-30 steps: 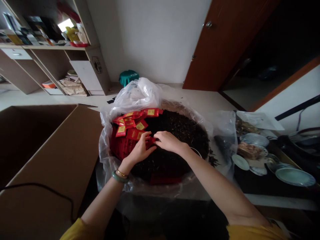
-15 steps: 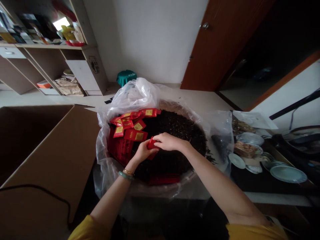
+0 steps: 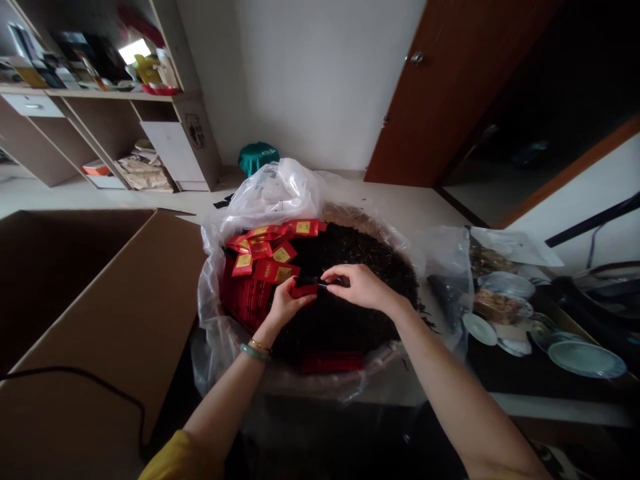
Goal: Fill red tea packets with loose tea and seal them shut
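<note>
My left hand [image 3: 285, 305] grips a small red packet [image 3: 304, 289] over the dark tea leaves. Thumb and fingers of my right hand [image 3: 353, 285] are closed on a small dark scoop-like tool [image 3: 320, 284] with a pale glint, which reaches to the packet's upper edge. Dark loose tea leaves [image 3: 350, 320] fill a wide round basket lined with clear plastic [image 3: 213, 333]. On the leaves at the back left lies a pile of filled red packets [image 3: 260, 249] with gold labels. Flat red packets [image 3: 249, 303] stand in a row below the pile, and more flat red packets [image 3: 333, 361] lie at the near rim.
A large open cardboard box [image 3: 105, 300] stands at the left. To the right are a clear tub of brown pieces [image 3: 500, 300], lids [image 3: 585, 359] and plastic bags. Behind are a shelf unit [image 3: 173, 150], a green bag [image 3: 257, 157] and a brown door [image 3: 407, 113].
My right hand has moved slightly away from the packet, and the dark tool now shows between both hands. The packet's mouth is spread wider. The whole view has shifted a little.
</note>
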`<action>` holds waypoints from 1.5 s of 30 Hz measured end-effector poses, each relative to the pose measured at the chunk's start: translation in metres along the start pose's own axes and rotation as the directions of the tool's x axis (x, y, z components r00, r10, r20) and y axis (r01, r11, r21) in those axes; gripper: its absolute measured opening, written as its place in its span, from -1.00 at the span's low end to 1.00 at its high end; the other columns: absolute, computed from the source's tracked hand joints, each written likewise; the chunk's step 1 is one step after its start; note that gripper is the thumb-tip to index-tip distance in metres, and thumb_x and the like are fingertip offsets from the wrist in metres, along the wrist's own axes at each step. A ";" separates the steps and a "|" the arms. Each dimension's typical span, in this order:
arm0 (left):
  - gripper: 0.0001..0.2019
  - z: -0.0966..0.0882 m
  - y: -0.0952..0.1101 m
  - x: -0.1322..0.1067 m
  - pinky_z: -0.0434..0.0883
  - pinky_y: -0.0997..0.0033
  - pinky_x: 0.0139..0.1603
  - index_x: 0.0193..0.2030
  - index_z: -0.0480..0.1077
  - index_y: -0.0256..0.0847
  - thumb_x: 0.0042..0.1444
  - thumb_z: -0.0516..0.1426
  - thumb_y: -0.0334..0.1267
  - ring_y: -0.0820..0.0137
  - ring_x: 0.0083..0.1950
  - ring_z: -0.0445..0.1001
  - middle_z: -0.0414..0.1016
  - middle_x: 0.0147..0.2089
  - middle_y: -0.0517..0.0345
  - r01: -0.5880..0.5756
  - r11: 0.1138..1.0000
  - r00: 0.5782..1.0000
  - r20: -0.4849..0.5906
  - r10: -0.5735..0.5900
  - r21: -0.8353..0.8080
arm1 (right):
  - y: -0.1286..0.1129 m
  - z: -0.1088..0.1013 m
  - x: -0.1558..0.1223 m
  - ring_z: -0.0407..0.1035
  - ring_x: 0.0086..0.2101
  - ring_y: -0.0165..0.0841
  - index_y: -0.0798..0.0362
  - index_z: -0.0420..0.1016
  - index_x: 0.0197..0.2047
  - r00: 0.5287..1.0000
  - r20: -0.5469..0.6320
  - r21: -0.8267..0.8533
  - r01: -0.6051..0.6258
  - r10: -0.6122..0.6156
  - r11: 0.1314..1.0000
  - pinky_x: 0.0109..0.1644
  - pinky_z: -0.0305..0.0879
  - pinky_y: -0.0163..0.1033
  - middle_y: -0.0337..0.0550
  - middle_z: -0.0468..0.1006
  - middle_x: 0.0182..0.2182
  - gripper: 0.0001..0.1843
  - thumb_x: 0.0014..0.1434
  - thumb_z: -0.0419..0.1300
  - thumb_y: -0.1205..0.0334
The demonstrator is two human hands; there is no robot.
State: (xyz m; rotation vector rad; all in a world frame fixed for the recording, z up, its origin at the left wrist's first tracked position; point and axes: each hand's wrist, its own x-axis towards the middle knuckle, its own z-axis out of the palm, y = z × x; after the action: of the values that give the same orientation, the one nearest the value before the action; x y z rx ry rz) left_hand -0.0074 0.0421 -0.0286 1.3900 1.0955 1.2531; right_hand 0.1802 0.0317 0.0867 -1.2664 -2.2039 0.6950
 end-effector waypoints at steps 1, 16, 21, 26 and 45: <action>-0.60 0.000 0.000 -0.001 0.40 0.43 -0.23 -0.30 0.44 -0.29 -0.29 0.39 -0.15 0.38 -0.33 0.47 0.54 -0.36 0.15 -0.015 1.000 1.000 0.001 0.015 0.018 | 0.002 0.004 -0.004 0.46 -0.24 -0.34 0.01 0.56 -0.15 0.999 -0.002 -0.027 0.041 -0.041 0.999 -0.09 0.36 -0.24 -0.17 0.58 -0.26 -0.74 0.04 0.27 0.37; -0.38 -0.003 -0.008 -0.004 0.42 0.33 -0.06 0.07 0.31 -0.20 -0.15 0.35 -0.13 0.28 -0.08 0.49 0.50 -0.10 0.02 -0.130 0.985 0.976 0.189 0.106 0.117 | 0.032 0.042 -0.016 0.41 -0.19 -0.33 -0.03 0.46 0.04 0.991 -0.058 -0.092 0.116 -0.121 0.989 -0.03 0.36 -0.18 -0.13 0.49 -0.19 -0.64 0.17 0.17 0.37; -0.56 -0.004 -0.015 -0.003 0.40 0.45 -0.23 -0.08 0.43 -0.25 -0.11 0.31 -0.12 0.40 -0.29 0.45 0.50 -0.30 0.16 -0.160 0.952 0.966 0.238 0.097 0.261 | 0.030 0.050 -0.016 0.38 -0.18 -0.33 -0.10 0.50 0.02 0.991 0.067 -0.093 0.124 -0.118 0.988 -0.02 0.35 -0.17 -0.11 0.40 -0.17 -0.68 0.19 0.18 0.26; -0.56 -0.006 -0.018 -0.002 0.35 0.50 -0.33 -0.09 0.45 -0.26 -0.13 0.32 -0.12 0.46 -0.37 0.38 0.47 -0.38 0.22 -0.151 0.949 0.964 0.255 0.079 0.276 | 0.028 0.056 -0.014 0.35 -0.16 -0.29 -0.07 0.58 -0.08 0.995 0.091 -0.150 0.052 -0.038 0.987 -0.01 0.33 -0.13 -0.08 0.37 -0.21 -0.76 0.21 0.16 0.22; -0.60 0.001 0.009 0.001 0.42 0.43 -0.31 -0.40 0.49 -0.28 -0.29 0.36 0.00 0.41 -0.41 0.49 0.56 -0.43 0.17 0.225 0.940 0.974 0.059 -0.218 -0.256 | 0.032 0.061 -0.007 0.47 -0.33 -0.33 0.05 0.50 -0.12 0.940 -0.332 0.204 -0.015 0.084 0.979 -0.27 0.40 -0.26 -0.14 0.58 -0.33 -0.73 0.07 0.26 0.25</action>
State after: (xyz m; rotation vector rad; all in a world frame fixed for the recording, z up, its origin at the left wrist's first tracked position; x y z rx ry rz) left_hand -0.0059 0.0411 -0.0197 1.0524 0.9952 1.1613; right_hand 0.1646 0.0286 0.0193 -1.2384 -1.7832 0.6436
